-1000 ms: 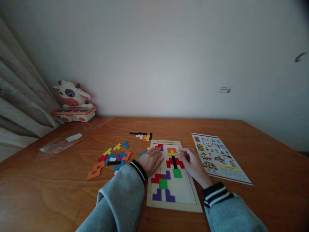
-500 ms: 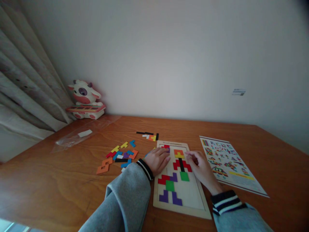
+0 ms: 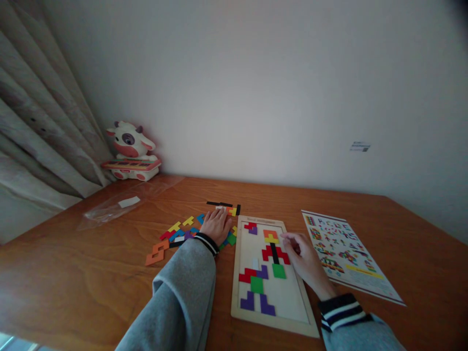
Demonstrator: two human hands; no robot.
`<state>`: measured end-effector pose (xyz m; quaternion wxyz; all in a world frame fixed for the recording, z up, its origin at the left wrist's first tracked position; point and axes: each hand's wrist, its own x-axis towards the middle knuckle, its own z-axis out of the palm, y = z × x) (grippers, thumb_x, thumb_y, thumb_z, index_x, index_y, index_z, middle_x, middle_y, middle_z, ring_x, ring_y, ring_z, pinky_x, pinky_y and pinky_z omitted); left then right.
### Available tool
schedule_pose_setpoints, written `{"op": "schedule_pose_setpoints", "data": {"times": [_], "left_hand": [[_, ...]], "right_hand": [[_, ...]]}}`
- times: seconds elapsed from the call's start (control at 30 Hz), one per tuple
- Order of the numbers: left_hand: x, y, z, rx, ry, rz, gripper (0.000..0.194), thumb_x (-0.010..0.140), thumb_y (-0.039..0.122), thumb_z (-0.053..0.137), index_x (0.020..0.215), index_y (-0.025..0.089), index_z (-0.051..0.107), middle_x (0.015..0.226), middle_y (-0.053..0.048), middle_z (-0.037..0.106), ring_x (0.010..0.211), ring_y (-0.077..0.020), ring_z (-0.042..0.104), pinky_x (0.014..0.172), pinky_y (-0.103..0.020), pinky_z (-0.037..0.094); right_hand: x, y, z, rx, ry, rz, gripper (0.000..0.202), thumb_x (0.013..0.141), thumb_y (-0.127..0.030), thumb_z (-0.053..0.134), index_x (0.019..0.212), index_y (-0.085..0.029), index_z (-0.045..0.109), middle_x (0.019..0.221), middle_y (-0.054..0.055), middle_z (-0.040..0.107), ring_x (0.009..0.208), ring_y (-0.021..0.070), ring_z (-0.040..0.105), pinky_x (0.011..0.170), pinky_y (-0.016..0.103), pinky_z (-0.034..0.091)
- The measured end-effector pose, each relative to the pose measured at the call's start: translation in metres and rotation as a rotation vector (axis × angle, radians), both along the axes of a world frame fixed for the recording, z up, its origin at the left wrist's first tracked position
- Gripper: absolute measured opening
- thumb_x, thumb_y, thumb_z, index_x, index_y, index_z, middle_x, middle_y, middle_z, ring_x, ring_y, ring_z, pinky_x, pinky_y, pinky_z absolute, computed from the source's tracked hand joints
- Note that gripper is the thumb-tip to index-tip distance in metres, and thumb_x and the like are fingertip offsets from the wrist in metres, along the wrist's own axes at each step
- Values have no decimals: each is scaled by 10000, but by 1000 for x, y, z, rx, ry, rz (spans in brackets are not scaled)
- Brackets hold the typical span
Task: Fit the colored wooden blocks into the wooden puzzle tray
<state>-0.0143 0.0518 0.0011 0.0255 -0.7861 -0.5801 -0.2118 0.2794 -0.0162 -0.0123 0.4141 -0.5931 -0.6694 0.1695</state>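
My left hand (image 3: pixel 216 226) reaches over the loose puzzle pieces left of the board, fingers stretched out and lying almost flat. Its fingertips are at a white piece (image 3: pixel 220 208) beside the orange and yellow pieces; touching cannot be told for sure. My right hand (image 3: pixel 300 256) is at the right edge of the wooden puzzle board (image 3: pixel 288 302), fingers curled and pinched; anything between them is hidden. On the board lie an orange piece (image 3: pixel 270 234), a black bar (image 3: pixel 274 254) with red pieces beside it, green squares (image 3: pixel 279 271) and purple pieces (image 3: pixel 247 301).
A printed pattern sheet (image 3: pixel 353 258) lies right of the board. Orange pieces (image 3: pixel 157 252) are among the loose ones at left. A clear plastic bag (image 3: pixel 117 207) and a cow toy with a keyboard (image 3: pixel 131 151) stand farther back, by the wall and curtain (image 3: pixel 44 117).
My left hand has moved off the board, left and away from me, to the loose pieces. A white piece now shows on the board. My right hand has hardly moved.
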Motion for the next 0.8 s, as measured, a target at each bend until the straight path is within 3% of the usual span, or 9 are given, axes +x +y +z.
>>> {"op": "schedule_pose_setpoints", "data": {"times": [0.2, 0.33, 0.6, 0.8], "left_hand": [[-3, -2, 3, -17, 26, 42, 238, 940, 190, 468, 1057, 148, 671, 1106, -130, 648, 1053, -246, 601, 963, -376, 463], [-6, -1, 7, -50, 37, 57, 235, 952, 201, 475, 928, 179, 708, 1002, -97, 679, 974, -231, 631, 918, -351, 476], [-6, -3, 17, -111, 42, 29, 187, 933, 141, 486, 1005, 166, 657, 968, -81, 717, 928, -204, 675, 846, -293, 495], [-5, -4, 18, -124, -27, 26, 190, 838, 98, 548, 939, 180, 686, 976, -55, 727, 941, -190, 672, 839, -260, 492]], "right_hand": [[1, 0, 0, 9, 2, 5, 313, 912, -422, 472, 1029, -188, 643, 1003, 86, 620, 865, 219, 599, 785, 373, 492], [2, 0, 0, 8, 5, 11, 316, 910, -422, 470, 1035, -190, 644, 1006, 86, 629, 872, 222, 605, 781, 370, 492], [0, 0, 0, 26, -9, 0, 313, 900, -424, 475, 1010, -189, 651, 979, 87, 622, 824, 217, 601, 739, 361, 488], [0, 0, -1, 17, 1, 13, 288, 914, -403, 474, 1026, -197, 641, 972, 73, 610, 812, 204, 599, 742, 357, 493]]}}
